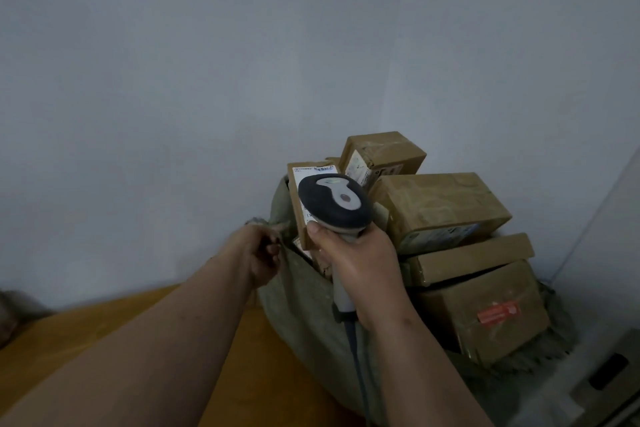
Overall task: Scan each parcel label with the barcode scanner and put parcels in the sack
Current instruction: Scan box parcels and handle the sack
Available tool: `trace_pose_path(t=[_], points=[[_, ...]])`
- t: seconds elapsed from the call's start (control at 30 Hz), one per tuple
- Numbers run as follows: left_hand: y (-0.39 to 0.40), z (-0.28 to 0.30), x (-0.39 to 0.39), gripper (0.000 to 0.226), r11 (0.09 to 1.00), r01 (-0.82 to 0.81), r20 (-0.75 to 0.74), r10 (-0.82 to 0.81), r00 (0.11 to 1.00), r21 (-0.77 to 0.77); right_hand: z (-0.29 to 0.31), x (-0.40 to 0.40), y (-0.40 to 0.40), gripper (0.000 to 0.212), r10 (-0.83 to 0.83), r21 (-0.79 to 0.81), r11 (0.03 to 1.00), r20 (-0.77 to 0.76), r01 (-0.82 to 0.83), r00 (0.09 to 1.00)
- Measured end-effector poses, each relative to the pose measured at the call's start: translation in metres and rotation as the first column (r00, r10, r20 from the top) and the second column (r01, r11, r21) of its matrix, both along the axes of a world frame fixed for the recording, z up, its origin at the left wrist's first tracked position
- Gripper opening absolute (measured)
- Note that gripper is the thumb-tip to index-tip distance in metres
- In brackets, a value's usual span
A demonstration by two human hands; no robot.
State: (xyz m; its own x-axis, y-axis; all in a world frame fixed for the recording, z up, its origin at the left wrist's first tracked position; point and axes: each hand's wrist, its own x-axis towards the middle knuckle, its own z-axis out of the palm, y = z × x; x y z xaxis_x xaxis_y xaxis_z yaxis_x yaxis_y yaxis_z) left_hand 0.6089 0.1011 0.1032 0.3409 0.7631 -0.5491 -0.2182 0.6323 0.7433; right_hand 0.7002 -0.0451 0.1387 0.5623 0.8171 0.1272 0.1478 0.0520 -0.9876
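View from the head camera, late in the work as far as could be judged. The sack [304,315], grey-green and coarse, stood on the wooden desk [114,333] in the corner by the wall and was heaped well above its rim with brown cardboard parcels. An upright parcel [303,198] with a white label leaned at the near-left of the heap; a small box [384,152] sat behind it at the top; a large box [440,208] lay to the right over a flat box [474,256], with a box bearing a red sticker [488,312] lowest. The right hand [363,267] had its grip closed round the handle of the barcode scanner [334,203], whose dark head hung just in front of the upright parcel's label; its cable ran down toward the viewer. The left hand [261,253] pinched the frayed rim of the sack at its left edge, fingers curled on the cloth. No unsacked parcel appeared on the visible stretch of desk, so most of the loading seemed done; whether the label under the scanner had registered could not be told.
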Motion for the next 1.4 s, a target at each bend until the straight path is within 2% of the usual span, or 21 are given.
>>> trace_pose_path(t=[0.2, 0.3, 0.33, 0.43, 0.47, 0.53, 0.6, 0.67, 0.73, 0.8, 0.93, 1.07, 1.2, 1.3, 1.4], points=[[0.008, 0.03, -0.009, 0.019, 0.951, -0.189, -0.082, 0.215, 0.973, 0.246, 0.011, 0.017, -0.005, 0.042, -0.012, 0.006, 1.0, -0.031, 0.012, 0.999], [0.003, 0.018, -0.01, 0.007, 0.95, -0.162, -0.165, 0.211, 0.963, 0.268, 0.011, 0.022, -0.005, 0.041, -0.013, -0.004, 1.0, -0.013, 0.013, 1.0], [0.003, 0.008, -0.009, 0.021, 0.966, -0.12, -0.219, 0.172, 0.96, 0.23, 0.011, 0.023, -0.005, 0.042, -0.013, -0.008, 1.0, -0.014, 0.013, 1.0], [0.012, -0.021, 0.001, 0.086, 0.997, 0.075, -0.298, -0.07, 0.952, 0.007, 0.007, 0.027, -0.004, 0.033, -0.004, -0.017, 1.0, -0.004, 0.004, 1.0], [0.014, -0.028, 0.006, 0.088, 0.995, 0.095, -0.287, -0.103, 0.952, -0.043, 0.006, 0.029, -0.003, 0.027, 0.0, -0.019, 1.0, 0.0, 0.0, 1.0], [0.022, -0.041, 0.016, 0.069, 0.99, 0.1, -0.237, -0.122, 0.964, -0.103, 0.004, 0.032, -0.003, 0.023, 0.006, -0.018, 1.0, 0.003, -0.006, 1.0], [0.024, -0.045, 0.022, 0.043, 0.991, 0.09, -0.269, -0.113, 0.956, -0.094, 0.006, 0.034, -0.003, 0.03, 0.0, -0.032, 0.999, 0.018, 0.001, 1.0], [0.026, -0.04, 0.026, 0.033, 0.998, 0.031, -0.28, -0.043, 0.959, -0.045, 0.007, 0.037, -0.002, 0.035, 0.006, -0.034, 0.999, 0.015, -0.006, 1.0], [0.029, -0.024, 0.027, 0.027, 0.998, -0.048, -0.275, 0.058, 0.96, 0.043, 0.009, 0.041, 0.0, 0.026, 0.025, -0.035, 0.999, 0.0, -0.025, 1.0], [0.031, -0.004, 0.027, 0.026, 0.988, -0.099, -0.238, 0.124, 0.963, 0.115, 0.011, 0.043, 0.001, 0.022, 0.048, -0.036, 0.998, -0.001, -0.048, 0.999], [0.03, 0.03, 0.033, 0.036, 0.966, -0.099, -0.186, 0.146, 0.972, 0.24, 0.018, 0.047, 0.001, 0.03, 0.058, -0.038, 0.998, 0.001, -0.058, 0.998], [0.029, 0.054, 0.039, 0.036, 0.883, -0.092, -0.242, 0.225, 0.944, 0.461, 0.022, 0.054, 0.001, 0.032, 0.061, -0.065, 0.996, -0.049, -0.064, 0.997], [0.03, 0.088, 0.041, 0.012, 0.787, -0.142, -0.136, 0.275, 0.952, 0.6, 0.021, 0.059, 0.003, 0.022, 0.087, -0.069, 0.993, -0.077, -0.092, 0.993], [0.027, 0.125, 0.043, 0.018, 0.758, -0.203, -0.03, 0.282, 0.959, 0.62, 0.023, 0.061, 0.002, 0.016, 0.116, -0.041, 0.992, -0.086, -0.12, 0.99], [0.019, 0.163, 0.048, 0.018, 0.734, -0.272, 0.12, 0.253, 0.96, 0.622, 0.028, 0.064, 0.001, 0.01, 0.168, -0.03, 0.984, -0.181, -0.176, 0.969]])
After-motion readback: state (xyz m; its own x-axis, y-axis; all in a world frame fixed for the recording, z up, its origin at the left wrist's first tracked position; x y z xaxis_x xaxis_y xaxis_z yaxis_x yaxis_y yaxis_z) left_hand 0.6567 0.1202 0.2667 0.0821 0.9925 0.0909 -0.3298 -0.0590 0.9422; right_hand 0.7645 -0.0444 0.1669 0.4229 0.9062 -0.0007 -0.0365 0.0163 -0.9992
